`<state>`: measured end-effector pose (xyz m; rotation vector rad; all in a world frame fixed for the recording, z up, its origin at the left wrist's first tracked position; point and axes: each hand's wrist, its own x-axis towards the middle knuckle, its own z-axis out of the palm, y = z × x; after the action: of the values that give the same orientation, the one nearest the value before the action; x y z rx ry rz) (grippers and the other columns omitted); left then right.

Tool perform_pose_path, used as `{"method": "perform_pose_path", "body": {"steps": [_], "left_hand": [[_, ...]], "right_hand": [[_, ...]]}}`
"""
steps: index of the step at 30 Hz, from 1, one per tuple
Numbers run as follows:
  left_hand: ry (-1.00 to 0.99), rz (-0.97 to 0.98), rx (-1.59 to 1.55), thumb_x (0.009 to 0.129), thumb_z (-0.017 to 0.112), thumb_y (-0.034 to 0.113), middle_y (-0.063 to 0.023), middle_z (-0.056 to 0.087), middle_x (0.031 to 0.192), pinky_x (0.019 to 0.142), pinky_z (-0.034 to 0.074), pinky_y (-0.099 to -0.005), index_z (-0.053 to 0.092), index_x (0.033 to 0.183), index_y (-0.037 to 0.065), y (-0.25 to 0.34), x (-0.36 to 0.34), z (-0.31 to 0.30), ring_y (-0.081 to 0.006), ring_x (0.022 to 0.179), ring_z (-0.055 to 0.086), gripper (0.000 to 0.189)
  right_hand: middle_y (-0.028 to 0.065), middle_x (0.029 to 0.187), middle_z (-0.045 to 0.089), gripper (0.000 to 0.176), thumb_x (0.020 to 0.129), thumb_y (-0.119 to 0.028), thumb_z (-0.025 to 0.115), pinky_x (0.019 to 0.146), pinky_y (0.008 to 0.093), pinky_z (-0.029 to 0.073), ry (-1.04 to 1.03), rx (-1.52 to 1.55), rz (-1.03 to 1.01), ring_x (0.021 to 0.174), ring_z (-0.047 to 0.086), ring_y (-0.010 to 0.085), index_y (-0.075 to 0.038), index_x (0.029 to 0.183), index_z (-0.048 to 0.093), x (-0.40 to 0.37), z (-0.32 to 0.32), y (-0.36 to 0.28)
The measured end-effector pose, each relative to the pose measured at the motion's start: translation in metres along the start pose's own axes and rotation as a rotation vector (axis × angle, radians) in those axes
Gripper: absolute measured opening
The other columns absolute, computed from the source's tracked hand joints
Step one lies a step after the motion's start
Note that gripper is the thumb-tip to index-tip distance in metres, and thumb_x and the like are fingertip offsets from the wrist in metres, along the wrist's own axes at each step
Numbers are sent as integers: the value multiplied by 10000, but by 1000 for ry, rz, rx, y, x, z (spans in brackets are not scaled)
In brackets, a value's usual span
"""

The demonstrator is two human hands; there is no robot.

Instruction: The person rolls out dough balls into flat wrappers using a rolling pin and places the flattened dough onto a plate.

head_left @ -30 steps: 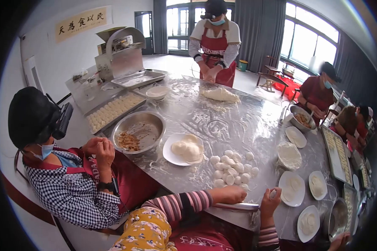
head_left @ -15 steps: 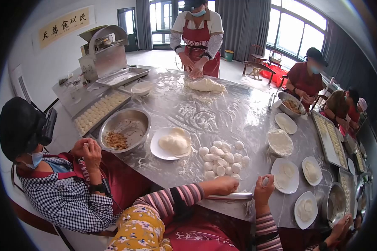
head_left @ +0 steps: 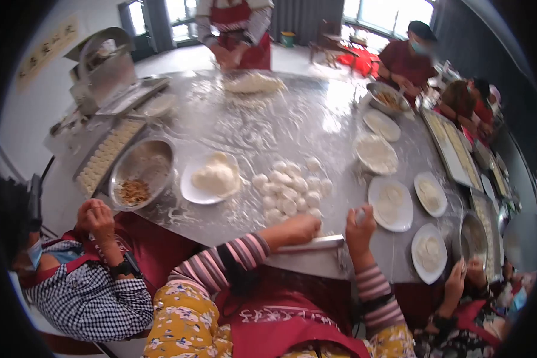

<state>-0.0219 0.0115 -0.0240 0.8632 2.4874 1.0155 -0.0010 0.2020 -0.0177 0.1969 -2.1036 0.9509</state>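
Observation:
My left hand (head_left: pixel 301 230) is closed in a fist just beyond a silvery metal bar (head_left: pixel 319 243) at the table's near edge. My right hand (head_left: pixel 360 230) is raised at the bar's right end, fingers curled round something small and greyish; I cannot tell what either hand holds. Right beyond my left hand lies a cluster of floured dough balls (head_left: pixel 289 191). To the right of the cluster, a white plate (head_left: pixel 407 218) bears flat dough wrappers (head_left: pixel 390 203). A plate (head_left: pixel 188 190) heaped with wrappers stands to its left.
A steel bowl (head_left: pixel 168 173) with brown filling stands at left, beside a tray of dumplings (head_left: pixel 109 156) and a seated person (head_left: pixel 89 292). A large dough lump (head_left: pixel 255 83) lies at the far side before a standing person. Flour bowl (head_left: pixel 377 155), plates, trays and co-workers line the right.
The view has shifted, so the table and things appear farther up and left; a person at lower right shows more. My hands stay close together at the metal bar, still closed.

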Motion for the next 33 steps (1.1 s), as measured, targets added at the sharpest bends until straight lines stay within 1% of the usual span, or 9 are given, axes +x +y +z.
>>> {"method": "perform_pose_path", "body": {"steps": [3,7,12,15,22,26,28,29,33], "left_hand": [[-152,-34,88,779,573,146,-220,606,792,639,442,-436,597,787,13,11,-2,-14,-349,737,597,135],[-45,-16,-67,785,570,114,-204,595,771,639,442,-402,578,823,2,-7,-13,-10,-319,727,585,118],[-105,-21,-112,797,565,91,-202,601,782,658,447,-389,564,849,-7,9,-22,-15,-308,750,593,110],[1,-75,63,813,581,109,-187,622,792,678,456,-394,578,853,-12,17,-10,-14,-313,764,611,127],[-28,-5,15,803,589,94,-190,619,798,682,460,-370,577,853,-13,8,-5,-10,-293,788,616,119],[-58,-21,-104,800,583,69,-193,618,814,698,461,-371,571,887,-14,9,-17,-15,-305,807,611,121],[-79,1,-130,795,578,48,-198,619,831,707,460,-380,563,908,-15,18,-21,-15,-317,813,606,130],[-19,32,-120,782,551,61,-216,624,839,692,457,-430,581,858,-1,21,-21,-14,-369,814,608,102],[55,-58,-15,806,532,130,-207,626,827,690,456,-438,590,862,20,20,-7,-12,-382,813,600,136]], "right_hand": [[144,647,526,218,767,0,656,510,394,426,-15,19,92,543,546,336,-47,871,471,-11,-20,-14],[126,632,516,223,761,12,662,504,347,431,-13,33,168,519,537,299,-50,867,475,-48,-53,-28],[156,666,543,216,768,-14,662,522,390,438,22,-16,38,565,551,365,-48,877,479,-23,-25,-10],[178,695,553,210,772,-31,661,532,419,430,25,-23,5,600,556,398,-50,879,480,5,4,-3],[148,673,526,226,760,-2,665,514,387,432,18,-9,106,566,550,361,-51,874,477,-35,-38,-21],[133,669,515,234,754,17,663,508,375,430,-4,92,252,551,541,345,-52,875,474,-51,-47,-26],[143,680,529,234,757,9,664,512,382,433,41,14,79,566,553,359,-52,881,475,-28,-28,-15],[150,692,543,235,757,1,669,521,394,436,24,17,95,593,566,375,-52,882,477,-18,-17,-10],[156,708,552,239,756,-7,673,524,400,436,18,47,48,623,576,385,-52,886,478,7,5,-5]]}}
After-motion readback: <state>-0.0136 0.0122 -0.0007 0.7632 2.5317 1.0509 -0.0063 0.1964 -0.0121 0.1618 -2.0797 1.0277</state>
